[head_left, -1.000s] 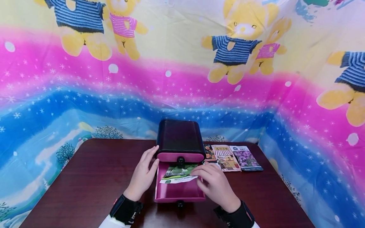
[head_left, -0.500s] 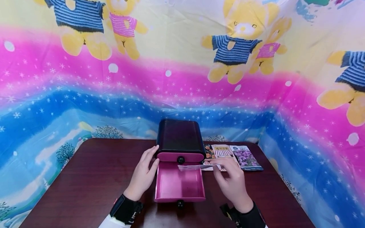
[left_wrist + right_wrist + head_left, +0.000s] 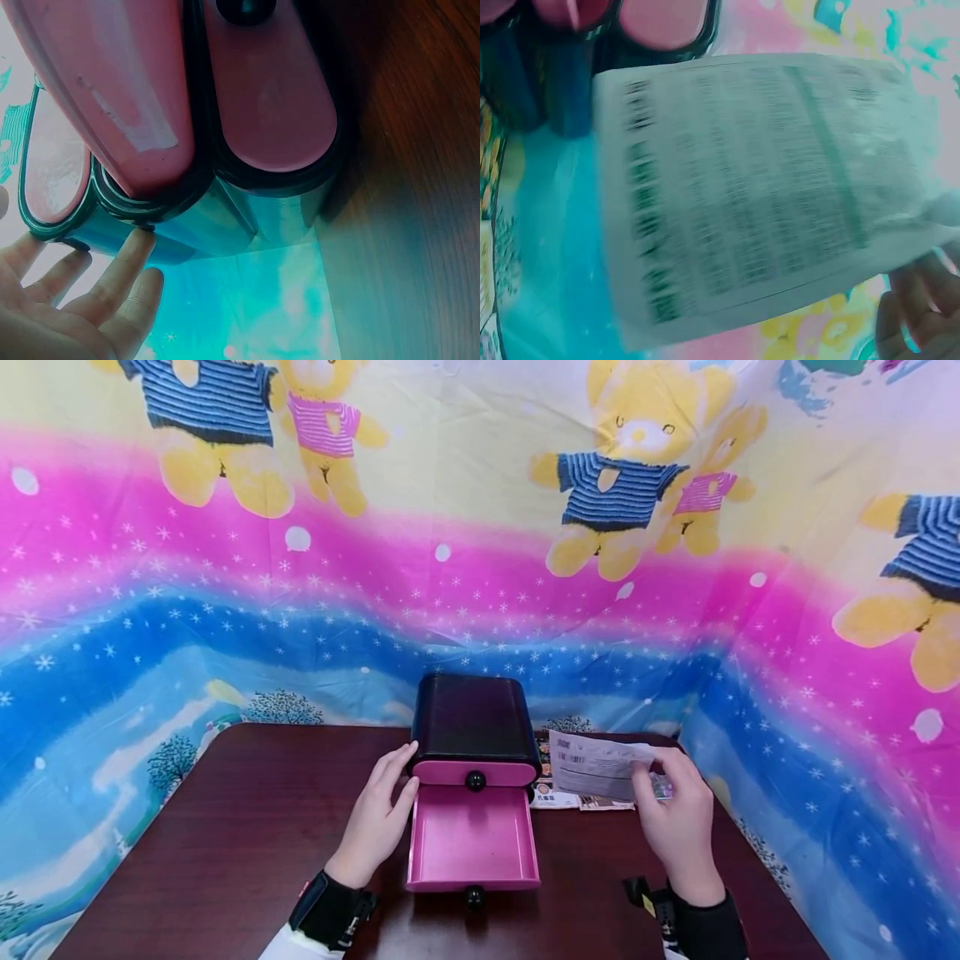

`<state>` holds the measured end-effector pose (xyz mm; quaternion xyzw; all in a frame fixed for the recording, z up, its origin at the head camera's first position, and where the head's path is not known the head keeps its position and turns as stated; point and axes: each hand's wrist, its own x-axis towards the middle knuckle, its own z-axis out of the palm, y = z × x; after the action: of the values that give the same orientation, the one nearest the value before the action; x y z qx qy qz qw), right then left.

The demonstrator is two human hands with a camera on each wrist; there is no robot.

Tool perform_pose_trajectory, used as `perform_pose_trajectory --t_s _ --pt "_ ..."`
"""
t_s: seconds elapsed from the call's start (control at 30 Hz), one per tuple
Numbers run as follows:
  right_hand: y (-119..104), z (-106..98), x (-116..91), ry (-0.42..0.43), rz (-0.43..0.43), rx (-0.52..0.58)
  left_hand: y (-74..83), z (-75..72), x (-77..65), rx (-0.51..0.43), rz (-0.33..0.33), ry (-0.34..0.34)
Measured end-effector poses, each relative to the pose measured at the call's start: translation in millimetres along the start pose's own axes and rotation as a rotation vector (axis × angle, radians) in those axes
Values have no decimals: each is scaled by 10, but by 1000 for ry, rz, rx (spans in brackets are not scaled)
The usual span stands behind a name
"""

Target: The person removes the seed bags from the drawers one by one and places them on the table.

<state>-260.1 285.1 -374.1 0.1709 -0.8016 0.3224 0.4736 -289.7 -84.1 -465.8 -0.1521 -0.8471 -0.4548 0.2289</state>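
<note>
A small black cabinet (image 3: 472,718) with pink drawers stands on the table; its middle drawer (image 3: 474,852) is pulled out, with nothing in it. My left hand (image 3: 378,822) rests against the cabinet's left side. In the left wrist view, the fingertips (image 3: 139,244) touch its black edge, fingers spread and slightly bent. Right of the cabinet, my right hand (image 3: 681,822) pinches a seed packet (image 3: 596,767) by one end, off the table. Its pale, printed back faces the head camera. In the right wrist view the packet (image 3: 742,195) is blurred and spans most of the picture.
Behind the held packet, other packets lie on the table, mostly hidden; the lower part of one packet (image 3: 555,798) shows. A round black knob (image 3: 474,896) juts from the open drawer's front. A patterned cloth (image 3: 450,593) hangs behind the dark wooden table (image 3: 262,827).
My right hand has lifted the seed packet out of the pulled-out drawer and carried it right, over the other packets. The packet has turned from its green front to its back. My left hand stays put.
</note>
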Motion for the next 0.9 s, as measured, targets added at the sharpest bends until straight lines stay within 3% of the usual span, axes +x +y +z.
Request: perform_pose_trajectory --t_s 0.2,0.33,0.47,0.73,0.9 --pt "158 70 -37 -243 25 -205 0 -6 -3 -1 0 0" --pt "219 114 -87 -406 41 -262 4 -8 -3 -7 1 -3" --pt "280 145 -114 -545 87 -258 8 -7 0 -9 3 -3" --pt "377 149 -122 -643 92 -218 0 0 3 -1 11 4" --pt "440 82 -118 -820 135 -122 0 -2 0 -6 4 2"
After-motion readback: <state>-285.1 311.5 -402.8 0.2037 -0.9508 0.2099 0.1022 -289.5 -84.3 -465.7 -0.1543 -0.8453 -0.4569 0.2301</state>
